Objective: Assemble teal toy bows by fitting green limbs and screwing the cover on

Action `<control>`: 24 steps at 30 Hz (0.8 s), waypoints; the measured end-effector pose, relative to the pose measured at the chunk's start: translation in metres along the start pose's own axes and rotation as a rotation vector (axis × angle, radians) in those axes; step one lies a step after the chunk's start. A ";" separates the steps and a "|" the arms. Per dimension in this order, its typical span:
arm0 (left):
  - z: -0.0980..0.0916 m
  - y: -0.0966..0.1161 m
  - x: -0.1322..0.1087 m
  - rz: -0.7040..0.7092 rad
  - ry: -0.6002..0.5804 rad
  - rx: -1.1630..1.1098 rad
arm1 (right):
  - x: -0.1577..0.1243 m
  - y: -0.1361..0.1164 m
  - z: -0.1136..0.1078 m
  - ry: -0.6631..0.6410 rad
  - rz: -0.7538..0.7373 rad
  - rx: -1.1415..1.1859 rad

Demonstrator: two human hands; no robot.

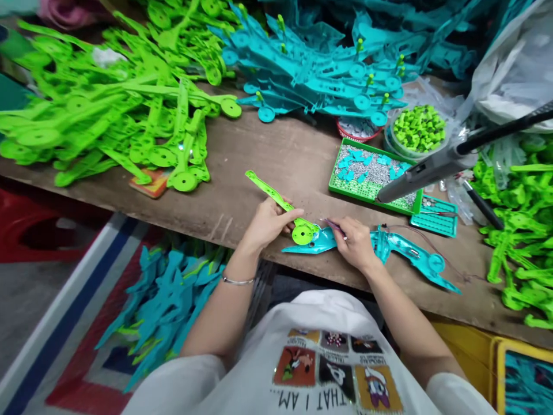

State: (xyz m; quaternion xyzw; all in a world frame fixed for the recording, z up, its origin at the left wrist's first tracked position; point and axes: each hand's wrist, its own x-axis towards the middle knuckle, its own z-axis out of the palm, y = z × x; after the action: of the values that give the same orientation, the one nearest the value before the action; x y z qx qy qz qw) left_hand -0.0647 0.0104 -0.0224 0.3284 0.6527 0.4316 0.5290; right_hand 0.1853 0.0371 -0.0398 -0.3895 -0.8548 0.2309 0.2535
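Just the head view to go on. Holding a lime-green arm (271, 195) in the left hand (268, 222), fingers wrapped round the strip, round disc end parked on top of a teal body piece (309, 246) at the near edge of the bench (268, 150). Pinching a thin pinkish tool (333, 226) in the right hand (356, 242), tip aimed toward that disc, palm resting on the teal piece. Can't tell if it's tweezers or a tiny driver, way too small.

Reads like mid-assembly to me: mating the green arm onto the teal shell, with nothing visibly fastened yet. For the next move, would want to keep the disc square over its seat with the left hand and work the tool tip in without nudging the arm. Also worth minding the thin red wires (432, 230) trailing off a second teal piece (415, 256) just right of the right hand.

Close by: a green tray (334, 183) of tiny silvery bits behind the right hand, a tub of green pegs (419, 128) beyond it, a grey power screwdriver (423, 173) hanging over the tray. Heaps of green parts (121, 104) far left, teal parts (319, 75) at the back.

As for writing: only "THAT I AM" on the white shirt (302, 397), seen upside down, under a grid of cartoon panels. No brand legible anywhere, and the small lettering in the panels is too blurry to read.
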 end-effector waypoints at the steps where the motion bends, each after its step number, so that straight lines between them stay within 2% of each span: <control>1: 0.001 -0.005 0.001 -0.005 -0.002 -0.006 | 0.000 0.000 -0.001 0.004 0.003 0.000; 6: 0.004 -0.018 0.005 -0.007 -0.010 0.005 | 0.001 -0.003 -0.004 0.009 0.024 0.016; 10: 0.005 -0.014 0.002 -0.014 -0.017 0.029 | 0.001 -0.003 -0.004 0.004 0.028 0.017; 12: -0.004 -0.010 0.005 -0.007 -0.017 0.051 | 0.000 -0.002 -0.003 0.008 0.027 0.035; 14: -0.022 -0.007 0.014 0.041 0.004 0.114 | -0.002 -0.001 -0.003 0.013 0.026 0.051; 16: -0.049 -0.002 0.030 0.111 0.047 0.284 | -0.002 -0.001 -0.002 0.020 0.019 0.049; 20: -0.103 0.015 0.066 0.121 0.143 0.915 | -0.003 0.000 0.000 0.042 -0.009 0.042; 22: -0.120 0.024 0.079 0.088 0.166 1.134 | -0.003 0.000 0.001 0.062 -0.020 0.049; 24: -0.131 0.030 0.086 0.071 0.176 1.250 | -0.004 0.001 0.002 0.071 -0.025 0.054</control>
State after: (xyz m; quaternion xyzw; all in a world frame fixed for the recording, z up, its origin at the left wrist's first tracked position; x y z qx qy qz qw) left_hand -0.2122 0.0712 -0.0213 0.5603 0.8112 0.0115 0.1669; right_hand 0.1868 0.0338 -0.0433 -0.3798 -0.8435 0.2367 0.2971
